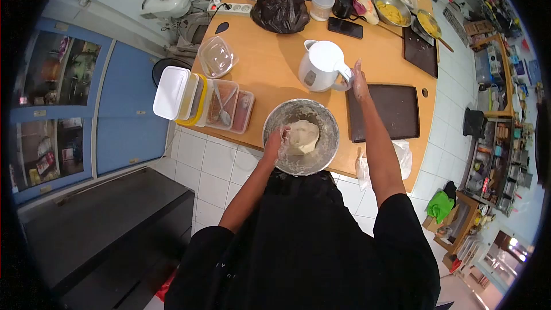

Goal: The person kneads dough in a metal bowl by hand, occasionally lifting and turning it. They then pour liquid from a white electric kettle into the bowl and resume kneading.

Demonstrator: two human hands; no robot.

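Observation:
A round metal bowl [328, 152], its inside smeared with flour, stands at the table's near edge close to my body. In it lies a pale lump of dough [304, 136]. My left hand [275, 144] reaches over the bowl's left side, its floury fingers curled against the dough's left edge. To the upper right of the bowl stands a white electric kettle [324, 64], its handle toward my right. My right hand [360, 81], dusted with flour, is at that handle, with fingers stretched out and pointing away from me. It is seen edge-on, so its palm and thumb are mostly hidden.
A dark baking tray [384, 112] lies right of the bowl, under my right forearm. Plastic containers [222, 103], one holding a spoon, stand at the left. Farther back are a black plastic bag [280, 10], a phone [345, 27] and a metal bowl of yellow food [392, 12].

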